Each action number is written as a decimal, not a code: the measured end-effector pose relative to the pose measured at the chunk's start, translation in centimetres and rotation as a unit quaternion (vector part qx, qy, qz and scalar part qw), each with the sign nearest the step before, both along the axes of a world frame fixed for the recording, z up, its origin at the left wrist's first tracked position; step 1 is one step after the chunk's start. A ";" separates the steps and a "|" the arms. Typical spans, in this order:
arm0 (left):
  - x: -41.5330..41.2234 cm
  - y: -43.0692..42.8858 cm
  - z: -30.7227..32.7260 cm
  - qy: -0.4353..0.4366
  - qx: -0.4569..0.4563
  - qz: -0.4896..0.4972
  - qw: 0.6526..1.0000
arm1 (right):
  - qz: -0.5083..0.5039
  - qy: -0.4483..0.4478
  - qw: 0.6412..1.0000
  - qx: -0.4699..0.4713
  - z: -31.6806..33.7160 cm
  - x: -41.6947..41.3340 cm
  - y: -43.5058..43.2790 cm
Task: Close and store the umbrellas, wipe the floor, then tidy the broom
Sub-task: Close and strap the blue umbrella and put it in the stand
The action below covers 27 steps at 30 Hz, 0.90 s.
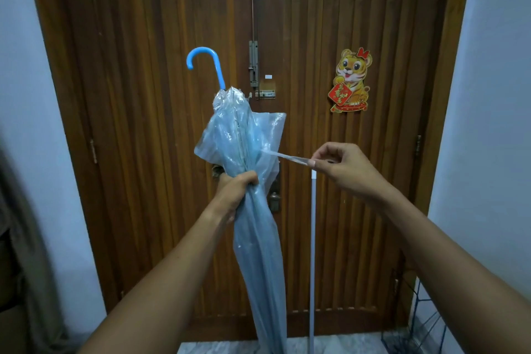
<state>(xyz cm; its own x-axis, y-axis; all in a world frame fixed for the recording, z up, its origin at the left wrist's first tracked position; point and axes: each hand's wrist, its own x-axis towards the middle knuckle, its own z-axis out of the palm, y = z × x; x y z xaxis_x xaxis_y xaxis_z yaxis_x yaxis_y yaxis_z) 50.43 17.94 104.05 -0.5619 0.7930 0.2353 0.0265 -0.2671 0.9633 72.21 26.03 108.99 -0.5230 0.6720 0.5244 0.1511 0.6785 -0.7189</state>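
Observation:
A folded clear-blue plastic umbrella (pixel 247 152) stands upright in front of me, its blue hooked handle (pixel 209 63) at the top. My left hand (pixel 235 190) is clenched around the gathered canopy at mid-height. My right hand (pixel 342 167) pinches the end of the umbrella's clear closing strap (pixel 287 156), which is stretched out to the right of the canopy. A thin white pole (pixel 312 253), perhaps the broom's handle, stands upright just below my right hand; its lower end is out of view.
A closed brown wooden double door (pixel 330 23) fills the view, with bolts at its middle seam and a tiger sticker (pixel 350 80). A blue wire rack (pixel 416 325) stands at the lower right. White walls flank the door; a grey curtain hangs at the left.

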 end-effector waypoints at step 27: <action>1.3 -0.7 -0.3 0.055 0.005 -0.036 0.998 | -0.076 0.040 0.996 -0.018 -1.4 -1.9 -0.8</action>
<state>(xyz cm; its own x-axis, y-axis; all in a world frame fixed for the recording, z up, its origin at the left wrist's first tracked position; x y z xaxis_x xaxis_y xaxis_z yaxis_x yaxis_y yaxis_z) 51.69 17.22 103.78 -0.4743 0.8274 0.3008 0.1121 -0.2822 0.9528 70.27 25.20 107.64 -0.3720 0.7588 0.5346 0.1915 0.6263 -0.7557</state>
